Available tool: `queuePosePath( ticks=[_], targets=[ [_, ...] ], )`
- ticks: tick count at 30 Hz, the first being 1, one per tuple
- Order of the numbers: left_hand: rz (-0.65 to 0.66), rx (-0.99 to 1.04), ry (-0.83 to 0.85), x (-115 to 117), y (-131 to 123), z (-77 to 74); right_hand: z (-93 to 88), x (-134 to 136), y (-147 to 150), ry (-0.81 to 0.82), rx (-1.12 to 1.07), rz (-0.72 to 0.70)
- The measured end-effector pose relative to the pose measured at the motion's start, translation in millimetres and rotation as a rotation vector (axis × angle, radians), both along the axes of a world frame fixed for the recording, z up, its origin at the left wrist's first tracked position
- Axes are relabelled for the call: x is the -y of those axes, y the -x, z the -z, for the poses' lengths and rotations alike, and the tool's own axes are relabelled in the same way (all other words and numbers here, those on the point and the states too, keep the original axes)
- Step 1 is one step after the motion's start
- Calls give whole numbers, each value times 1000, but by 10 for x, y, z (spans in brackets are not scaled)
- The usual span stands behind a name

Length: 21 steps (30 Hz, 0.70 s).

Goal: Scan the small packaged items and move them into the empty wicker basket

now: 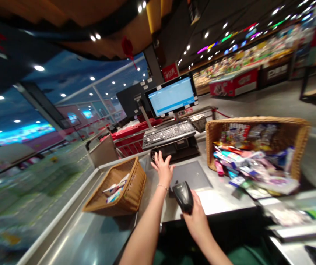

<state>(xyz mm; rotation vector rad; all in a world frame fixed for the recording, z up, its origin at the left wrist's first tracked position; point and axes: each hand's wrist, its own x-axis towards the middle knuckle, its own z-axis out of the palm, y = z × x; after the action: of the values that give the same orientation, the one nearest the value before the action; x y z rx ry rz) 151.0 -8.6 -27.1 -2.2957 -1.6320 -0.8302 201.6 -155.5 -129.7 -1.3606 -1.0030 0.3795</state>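
My right hand (195, 215) is wrapped round the handle of a black barcode scanner (183, 195), held above the front of the metal counter. My left hand (163, 169) reaches forward with its fingers spread and nothing in it. It is over the counter, just short of the black base below the keyboard (169, 134). A grey flat plate (192, 175) is set in the counter to the right of my left hand. On the left stands a wicker basket (138, 184) with a few slim packages (118, 189) inside.
A larger wicker basket (303, 147) lies tipped on its side at the right, with many small packaged goods (246, 158) spilling out. Behind the keyboard stands a lit monitor (171, 96). A raised metal edge (64, 221) borders the counter at the left.
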Motion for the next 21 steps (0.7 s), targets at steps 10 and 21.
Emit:
queuePosePath(
  ticks=[10, 21],
  targets=[
    [97, -5, 22, 100, -348, 40, -63, 44, -206, -23, 9, 60],
    [217, -33, 48, 161, -688, 185, -103, 126, -395, -7, -37, 115]
  ],
)
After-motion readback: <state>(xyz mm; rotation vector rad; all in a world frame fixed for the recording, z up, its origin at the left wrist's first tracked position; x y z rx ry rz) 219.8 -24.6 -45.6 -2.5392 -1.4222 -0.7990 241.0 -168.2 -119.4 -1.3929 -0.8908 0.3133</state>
